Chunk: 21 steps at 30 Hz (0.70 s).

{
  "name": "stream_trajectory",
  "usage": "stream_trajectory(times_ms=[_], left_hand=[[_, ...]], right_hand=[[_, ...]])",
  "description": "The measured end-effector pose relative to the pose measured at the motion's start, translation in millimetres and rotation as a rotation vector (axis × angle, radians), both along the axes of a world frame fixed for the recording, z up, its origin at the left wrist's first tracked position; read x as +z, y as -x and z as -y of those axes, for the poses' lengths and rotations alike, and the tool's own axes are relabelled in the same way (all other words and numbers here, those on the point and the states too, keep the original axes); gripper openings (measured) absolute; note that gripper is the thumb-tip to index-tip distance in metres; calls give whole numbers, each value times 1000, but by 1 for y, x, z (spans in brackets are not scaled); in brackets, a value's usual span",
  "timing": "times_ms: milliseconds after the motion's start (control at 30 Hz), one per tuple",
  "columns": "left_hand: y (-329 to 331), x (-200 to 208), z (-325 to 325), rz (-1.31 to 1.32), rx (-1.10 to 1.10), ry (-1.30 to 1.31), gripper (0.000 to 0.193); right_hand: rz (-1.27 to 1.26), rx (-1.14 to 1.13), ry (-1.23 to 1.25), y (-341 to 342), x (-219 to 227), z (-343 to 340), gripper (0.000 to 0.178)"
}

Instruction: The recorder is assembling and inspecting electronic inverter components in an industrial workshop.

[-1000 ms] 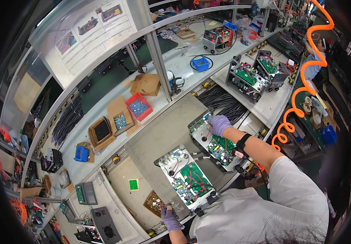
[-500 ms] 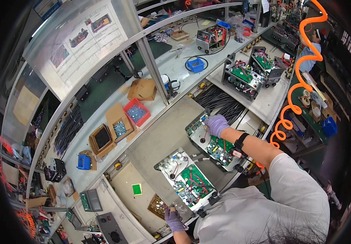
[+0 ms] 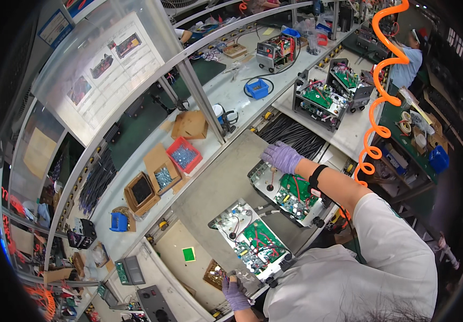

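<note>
My right hand (image 3: 283, 156), in a purple glove, is at the far end of the right-hand chassis (image 3: 289, 194), which carries green circuit boards and wires. Its fingers reach leftward, loosely stretched, and nothing shows in them. Beside that chassis, to the left, lies a similar white metal chassis (image 3: 250, 240) with a green board and red wires. My left hand (image 3: 235, 294), also gloved, is low by the near left corner of this chassis, next to a small cardboard box of brass-coloured parts (image 3: 214, 272). Its fingers are curled together; whatever they hold is too small to make out.
A red bin of screws (image 3: 184, 154), cardboard boxes (image 3: 141, 193) and blue bins (image 3: 257, 87) stand on the shelf beyond. Black cables (image 3: 290, 134) lie behind the right chassis. An orange coiled hose (image 3: 377, 131) hangs at the right. Open-frame units (image 3: 322, 99) sit further off.
My right hand has moved slightly away from me, off the corner of the right chassis, and its fingers have straightened. The left hand has stayed near the brass parts. The view has shifted slightly.
</note>
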<state>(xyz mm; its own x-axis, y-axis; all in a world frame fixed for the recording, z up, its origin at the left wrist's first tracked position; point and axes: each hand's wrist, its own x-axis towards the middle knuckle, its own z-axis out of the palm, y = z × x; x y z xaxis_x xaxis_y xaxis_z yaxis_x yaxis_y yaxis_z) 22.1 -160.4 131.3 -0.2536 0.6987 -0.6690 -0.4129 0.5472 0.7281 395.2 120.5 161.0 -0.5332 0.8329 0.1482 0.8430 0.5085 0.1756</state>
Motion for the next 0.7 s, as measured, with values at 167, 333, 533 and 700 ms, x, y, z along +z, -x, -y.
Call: stream_trajectory(times_ms=[167, 333, 533, 700], left_hand=[[-13, 35, -12, -21, -61, -95, 27], [-29, 63, -27, 133, -300, -255, 48], [-47, 73, -38, 120, -366, -312, 43], [-56, 64, -35, 41, -374, -190, 31]], right_hand=[[-19, -23, 17, 5, 15, 2, 50], [-177, -318, 234, 11, 51, 4, 42], [-110, -477, 552, -6, 60, 35, 31], [-103, -414, 608, -4, 31, 46, 32]])
